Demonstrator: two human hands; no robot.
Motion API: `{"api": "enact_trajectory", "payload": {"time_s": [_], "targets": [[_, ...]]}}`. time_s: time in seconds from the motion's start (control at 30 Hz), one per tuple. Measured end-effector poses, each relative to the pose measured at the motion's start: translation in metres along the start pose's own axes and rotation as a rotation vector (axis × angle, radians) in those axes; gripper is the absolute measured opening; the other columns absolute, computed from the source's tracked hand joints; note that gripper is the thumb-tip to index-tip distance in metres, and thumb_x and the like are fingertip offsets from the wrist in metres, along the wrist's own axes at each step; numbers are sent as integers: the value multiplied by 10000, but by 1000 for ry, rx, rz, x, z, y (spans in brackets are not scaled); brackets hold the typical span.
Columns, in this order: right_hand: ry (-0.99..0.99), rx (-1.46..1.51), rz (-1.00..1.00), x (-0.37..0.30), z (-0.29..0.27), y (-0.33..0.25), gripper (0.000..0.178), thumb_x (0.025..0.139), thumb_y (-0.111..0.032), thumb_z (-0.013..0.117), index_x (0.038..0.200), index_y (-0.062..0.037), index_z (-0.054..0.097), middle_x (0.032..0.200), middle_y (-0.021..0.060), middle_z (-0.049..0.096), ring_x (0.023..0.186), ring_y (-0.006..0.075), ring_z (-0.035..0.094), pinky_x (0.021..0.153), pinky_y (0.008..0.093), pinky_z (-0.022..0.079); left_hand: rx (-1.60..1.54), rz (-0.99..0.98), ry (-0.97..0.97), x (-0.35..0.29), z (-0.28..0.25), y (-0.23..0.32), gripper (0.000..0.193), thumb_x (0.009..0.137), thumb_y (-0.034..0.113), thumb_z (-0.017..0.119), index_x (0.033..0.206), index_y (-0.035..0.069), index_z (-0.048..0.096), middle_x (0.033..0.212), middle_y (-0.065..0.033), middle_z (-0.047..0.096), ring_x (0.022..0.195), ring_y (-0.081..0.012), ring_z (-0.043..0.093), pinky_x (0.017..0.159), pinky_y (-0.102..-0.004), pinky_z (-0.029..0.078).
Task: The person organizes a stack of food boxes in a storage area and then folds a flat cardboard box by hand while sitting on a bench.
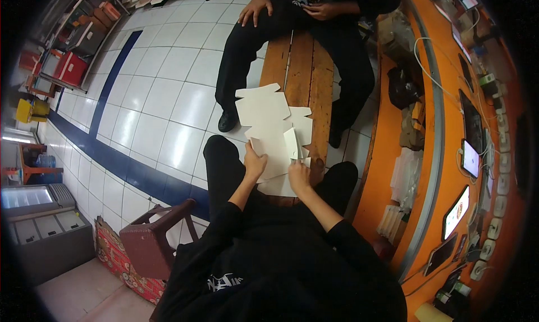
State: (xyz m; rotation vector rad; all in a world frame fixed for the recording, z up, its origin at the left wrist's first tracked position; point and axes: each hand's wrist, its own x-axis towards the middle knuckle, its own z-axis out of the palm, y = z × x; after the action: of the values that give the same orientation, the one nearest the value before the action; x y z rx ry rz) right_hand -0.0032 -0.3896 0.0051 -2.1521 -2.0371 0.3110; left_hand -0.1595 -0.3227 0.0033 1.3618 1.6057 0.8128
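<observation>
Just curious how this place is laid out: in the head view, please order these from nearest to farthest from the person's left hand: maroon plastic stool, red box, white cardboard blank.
From the left hand:
1. White cardboard blank: in its grip.
2. Maroon plastic stool: to its lower left.
3. Red box: at the view's far upper left.

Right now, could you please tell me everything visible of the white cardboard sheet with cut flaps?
The white cardboard sheet looks thin and smooth, with broad panels, notched edges and small tabs. It lies mostly flat on the brown wooden plank bench. The left hand grips its raised left flap; the right hand is at the near end of its raised right flap.
</observation>
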Motion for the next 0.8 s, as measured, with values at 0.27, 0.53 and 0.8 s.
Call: {"api": "enact_trajectory", "payload": {"time_s": [0.27,0.53,0.8], "targets": [[71,-968,-34,-6,30,-47,299,730,-34,540,959,146,606,814,282,606,587,263,574,436,371,472,11,-54,22,-5,-1,16,615,673,79,599,1203,-46,314,1038,-279,556,946,-408,574,832,-416,450],[80,72,102,6,6,21,180,748,-141,639,785,34,657,631,124,625,537,208,599,455,359,449,257,215,-51,-15,-18,20,634,676,232,713,1134,-62,390,975,-245,570,923,-372,580,830,-392,444],[-99,960,365,1,-32,2,192,791,-145,664,758,39,621,580,89,628,548,156,645,469,245,479,491,133,-90,-24,-60,3,608,659,319,749,1053,-89,530,869,-194,637,826,-315,616,802,-389,461]]}}
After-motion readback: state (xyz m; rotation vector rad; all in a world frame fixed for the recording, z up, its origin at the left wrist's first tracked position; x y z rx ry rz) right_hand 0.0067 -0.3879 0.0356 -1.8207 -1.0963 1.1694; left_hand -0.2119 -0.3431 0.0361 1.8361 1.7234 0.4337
